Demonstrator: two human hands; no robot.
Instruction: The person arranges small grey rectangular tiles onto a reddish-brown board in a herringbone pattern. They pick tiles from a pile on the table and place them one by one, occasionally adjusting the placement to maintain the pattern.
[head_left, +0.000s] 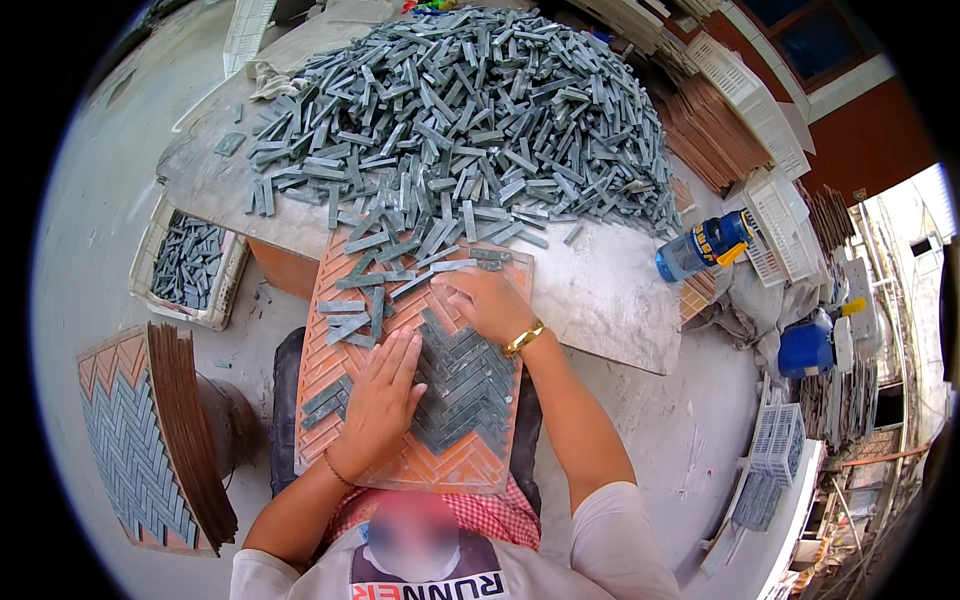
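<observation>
An orange tray [480, 470] with herringbone grooves lies across my lap, leaning up to the table edge. Dark grey-green stone strips fill part of its grooves in a herringbone block [465, 390]. My left hand [383, 385] rests flat over the tray's middle, fingers stretched and close together, hiding some of the pattern. Loose stone strips [345, 307] lie at the tray's upper left, just beyond its fingertips. My right hand [485, 305] is over the upper right part, fingers curled together by the end of a strip [410, 286]; what they hold is hidden.
A large heap of stone strips [470, 110] covers much of the table [620, 310]. To the left are a white crate [145, 265] of strips and a stack of orange trays [180, 420]. A blue bottle [700, 245] lies at the table's right, beside white crates [785, 215].
</observation>
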